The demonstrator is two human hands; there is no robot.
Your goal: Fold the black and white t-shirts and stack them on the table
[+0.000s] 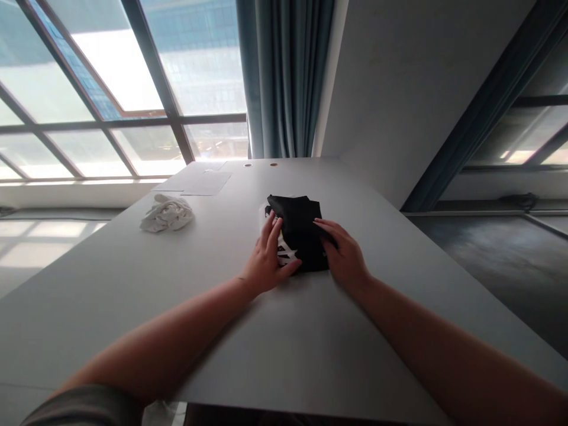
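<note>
A black folded cloth (pixel 302 222) with white printed marks lies in the middle of the table; whether it is a garment or a bag I cannot tell. My left hand (pixel 266 260) rests on its left side, fingers stretched out and thumb apart, over the white print. At the right side, my right hand (pixel 348 257) has its fingers and thumb around a raised black edge of the cloth. Part of that edge is hidden by the hand. Some white or clear material shows beneath the cloth at its upper left.
A crumpled white cloth (pixel 167 213) sits on the left part of the white table (pixel 213 343). Flat pale sheets (pixel 206 183) lie near the far left edge. Two small round holes (pixel 274 164) mark the far end. Behind stand windows and a blue-grey curtain (pixel 286 77).
</note>
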